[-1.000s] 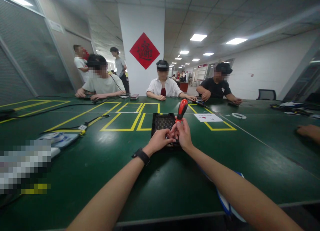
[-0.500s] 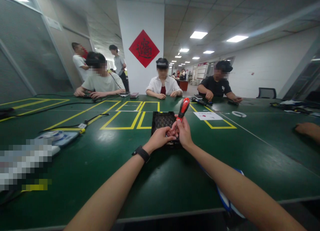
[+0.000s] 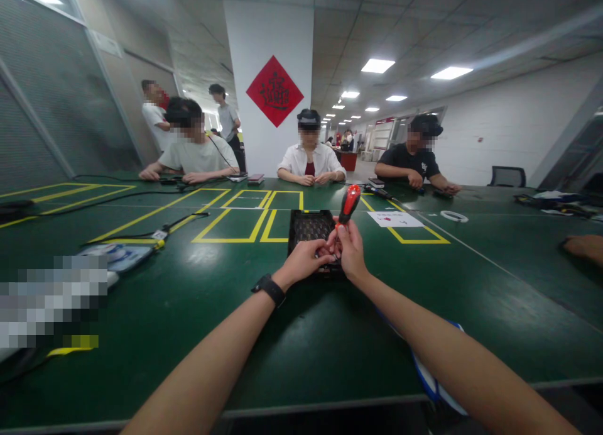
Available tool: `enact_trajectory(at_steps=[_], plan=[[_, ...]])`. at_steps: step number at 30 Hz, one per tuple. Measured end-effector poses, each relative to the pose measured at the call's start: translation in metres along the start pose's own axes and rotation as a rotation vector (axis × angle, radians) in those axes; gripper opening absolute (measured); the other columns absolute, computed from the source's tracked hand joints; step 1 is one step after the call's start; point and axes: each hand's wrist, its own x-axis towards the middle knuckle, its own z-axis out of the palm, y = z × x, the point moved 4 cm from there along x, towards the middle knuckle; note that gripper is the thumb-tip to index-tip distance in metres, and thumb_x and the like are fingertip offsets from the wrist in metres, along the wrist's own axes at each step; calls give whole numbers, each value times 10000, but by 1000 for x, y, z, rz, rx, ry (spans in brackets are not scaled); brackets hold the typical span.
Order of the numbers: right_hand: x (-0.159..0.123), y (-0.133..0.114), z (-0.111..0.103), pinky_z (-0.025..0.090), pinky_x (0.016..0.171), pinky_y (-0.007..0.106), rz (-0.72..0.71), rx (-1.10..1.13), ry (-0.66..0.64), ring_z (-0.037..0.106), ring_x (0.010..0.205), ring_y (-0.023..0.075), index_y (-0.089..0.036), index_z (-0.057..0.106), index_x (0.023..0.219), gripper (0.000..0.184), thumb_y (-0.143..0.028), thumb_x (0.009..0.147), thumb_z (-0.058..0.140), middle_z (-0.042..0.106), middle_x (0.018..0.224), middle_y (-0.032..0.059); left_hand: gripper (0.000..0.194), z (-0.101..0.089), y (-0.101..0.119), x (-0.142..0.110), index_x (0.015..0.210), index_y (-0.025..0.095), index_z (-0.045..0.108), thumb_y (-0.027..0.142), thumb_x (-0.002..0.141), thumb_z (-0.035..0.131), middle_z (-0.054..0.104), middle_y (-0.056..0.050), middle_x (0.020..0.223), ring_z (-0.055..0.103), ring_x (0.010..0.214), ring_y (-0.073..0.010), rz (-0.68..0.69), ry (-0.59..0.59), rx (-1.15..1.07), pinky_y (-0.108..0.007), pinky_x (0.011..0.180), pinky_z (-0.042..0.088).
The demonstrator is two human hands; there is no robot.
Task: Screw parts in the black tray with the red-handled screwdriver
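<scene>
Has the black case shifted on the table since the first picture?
No. The black case keeps its place against the yellow tape on its left.

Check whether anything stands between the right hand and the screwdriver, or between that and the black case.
Nothing visible separates the right hand from the screwdriver it holds. Toward the black case, the left hand crowds the screwdriver's lower end; the tip is hidden, so contact there cannot be told.
</scene>
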Motion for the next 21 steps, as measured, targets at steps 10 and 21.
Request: enact_trajectory(at_steps=[10,21], plan=[[-1,-26,8,395,513,197,-121,-23,188,484,623,82,-189,541,970,294,-405,835,395,536,779,16,334,-20,52,-6,792,163,510,329,894,239,583,-71,760,519,710,-166,116,190,484,-273,697,321],[6,-1,-6,241,370,206,29,-316,223,310,319,63,-155,499,523,512,-553,802,338,327,344,-52,316,-75,-75,-32,954,123,475,280,882,210,630,-132,778,610,704,-241,-691,412,710,-284,570,387]])
